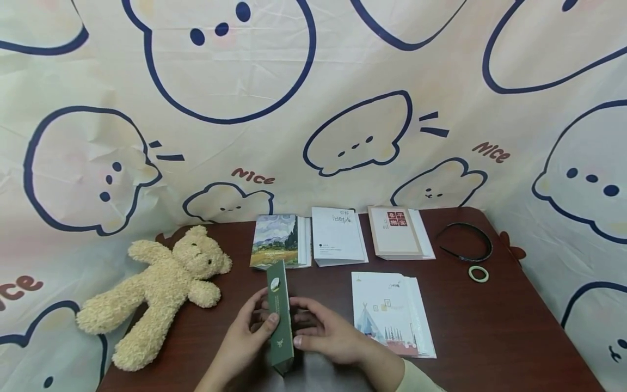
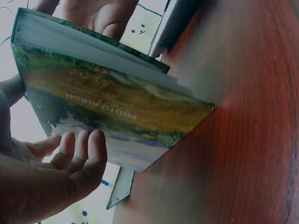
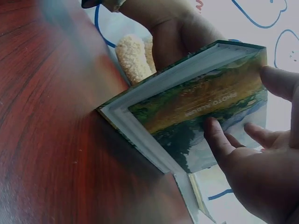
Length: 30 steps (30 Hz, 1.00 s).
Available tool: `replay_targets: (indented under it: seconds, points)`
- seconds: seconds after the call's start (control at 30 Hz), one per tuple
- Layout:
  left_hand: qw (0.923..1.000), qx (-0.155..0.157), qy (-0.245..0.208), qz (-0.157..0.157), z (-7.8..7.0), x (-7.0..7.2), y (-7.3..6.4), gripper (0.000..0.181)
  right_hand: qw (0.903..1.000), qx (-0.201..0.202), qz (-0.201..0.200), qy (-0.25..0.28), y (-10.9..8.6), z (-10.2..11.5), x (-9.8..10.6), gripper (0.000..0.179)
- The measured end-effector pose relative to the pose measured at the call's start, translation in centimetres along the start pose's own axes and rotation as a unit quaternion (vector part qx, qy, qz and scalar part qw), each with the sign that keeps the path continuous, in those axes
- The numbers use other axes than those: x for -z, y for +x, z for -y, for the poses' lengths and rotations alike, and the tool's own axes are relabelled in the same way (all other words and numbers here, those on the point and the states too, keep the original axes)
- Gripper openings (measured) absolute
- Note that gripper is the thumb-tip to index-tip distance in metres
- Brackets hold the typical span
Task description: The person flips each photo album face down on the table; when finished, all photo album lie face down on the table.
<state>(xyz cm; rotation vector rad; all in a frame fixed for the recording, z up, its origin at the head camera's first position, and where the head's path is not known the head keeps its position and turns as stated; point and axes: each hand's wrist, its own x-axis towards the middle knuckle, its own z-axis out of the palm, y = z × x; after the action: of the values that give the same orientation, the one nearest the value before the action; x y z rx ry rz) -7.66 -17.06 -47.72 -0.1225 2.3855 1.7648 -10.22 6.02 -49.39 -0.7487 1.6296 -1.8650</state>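
A photo album (image 1: 282, 340) with a dark green spine stands on edge in front of me, spine toward me in the head view. My left hand (image 1: 245, 332) grips it from the left, thumb across the spine. From the right, my right hand (image 1: 338, 333) holds it, thumb at the spine's edge and fingers against the cover. A painted landscape and the words PHOTO ALBUM cover the album (image 2: 107, 102) in the left wrist view. The white page edges show in the right wrist view, where the album's (image 3: 163, 144) lower corner is close to the tabletop.
A landscape-covered album (image 1: 274, 239), a white album (image 1: 338, 239) and a beige one (image 1: 395, 234) line the table's back. A tent-print album (image 1: 384, 316) lies right of my hands. A teddy bear (image 1: 168, 283) lies left; a black headband (image 1: 490, 245) and pale green ring (image 1: 471, 274) lie right.
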Motion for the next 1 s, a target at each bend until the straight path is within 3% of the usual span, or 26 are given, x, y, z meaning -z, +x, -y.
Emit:
replay_targets:
  seconds: [0.47,0.67,1.0]
  points:
    - [0.9977,-0.062,0.019,0.019,0.3,-1.5,0.3,0.056,0.9991,0.007,-0.042,-0.002,-1.4,0.7,2.1,0.067]
    - [0.9958,-0.079,0.002,0.046,0.7,-2.1,0.2,0.049,0.9977,-0.009,-0.067,-0.006,-2.1,0.5,3.1,0.071]
    - [0.9934,-0.093,0.019,0.064,1.6,-3.0,0.5,0.045,0.9941,-0.045,-0.099,-0.006,-2.6,0.5,4.2,0.078]
